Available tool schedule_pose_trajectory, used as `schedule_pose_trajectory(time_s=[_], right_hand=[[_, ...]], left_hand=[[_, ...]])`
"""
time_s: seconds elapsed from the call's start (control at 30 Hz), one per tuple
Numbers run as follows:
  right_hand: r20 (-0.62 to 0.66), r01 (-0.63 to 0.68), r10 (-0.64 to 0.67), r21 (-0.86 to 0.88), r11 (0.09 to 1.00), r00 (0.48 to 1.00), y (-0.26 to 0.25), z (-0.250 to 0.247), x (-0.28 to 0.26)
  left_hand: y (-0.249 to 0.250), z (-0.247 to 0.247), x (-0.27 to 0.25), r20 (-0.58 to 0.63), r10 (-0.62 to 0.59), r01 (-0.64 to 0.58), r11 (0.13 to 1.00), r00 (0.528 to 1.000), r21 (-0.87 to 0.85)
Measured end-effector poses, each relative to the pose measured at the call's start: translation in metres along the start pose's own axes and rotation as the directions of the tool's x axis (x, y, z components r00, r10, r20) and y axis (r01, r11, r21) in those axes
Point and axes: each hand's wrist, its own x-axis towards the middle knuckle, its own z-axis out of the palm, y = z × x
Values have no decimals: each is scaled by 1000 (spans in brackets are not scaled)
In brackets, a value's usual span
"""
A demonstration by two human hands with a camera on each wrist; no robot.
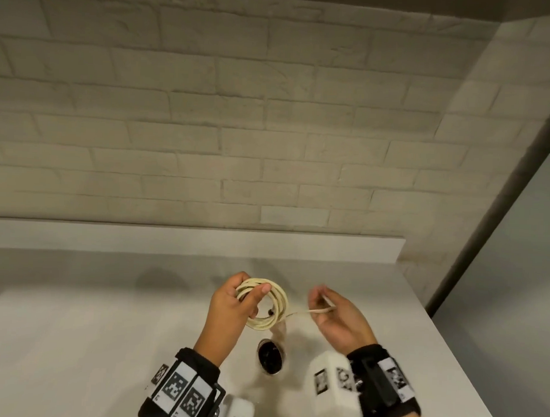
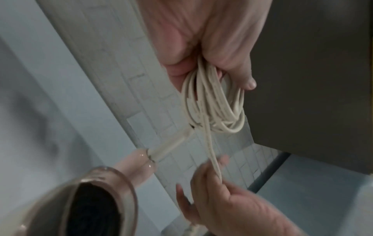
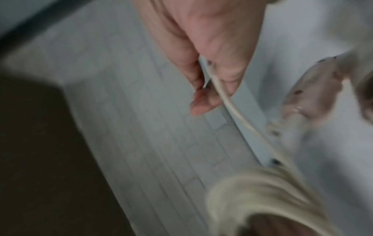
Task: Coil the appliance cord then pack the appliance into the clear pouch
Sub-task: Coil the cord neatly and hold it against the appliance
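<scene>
My left hand (image 1: 233, 300) grips a cream cord coil (image 1: 272, 305) of several loops, held up over the white counter (image 1: 76, 326). The same coil (image 2: 214, 102) hangs from my left hand (image 2: 212, 55) in the left wrist view. A free strand (image 1: 307, 311) runs from the coil to my right hand (image 1: 332, 316), which pinches it. That pinch shows in the right wrist view, where the strand (image 3: 228, 102) leaves my right hand (image 3: 210, 76). The pink appliance (image 1: 271, 353), with a dark round opening, hangs below the coil; its body (image 2: 84, 204) is close to the left wrist camera. No clear pouch is in view.
A pale brick wall (image 1: 239, 113) rises behind the counter, with a low white ledge (image 1: 173, 239) along its foot. The counter's right edge (image 1: 449, 348) drops off next to a dark vertical frame (image 1: 502, 191). Both wrist views are motion-blurred.
</scene>
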Motion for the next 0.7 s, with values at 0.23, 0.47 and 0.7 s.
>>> schedule_pose_trajectory(time_s=[0.23,0.47,0.7], right_hand=[[-96,143,-237,-567,811,967,-17,2,3],[366,289,-258,-912,-292,894,-10,5,11],[410,415,-79,-865,282,909,-21,-3,-2]], left_hand=[[-5,15,-3,109,-4,2,1000,994,16],[-3,20,-2,140,6,-7,1000,990,11],[-2,5,4,75,-4,2,1000,997,18]])
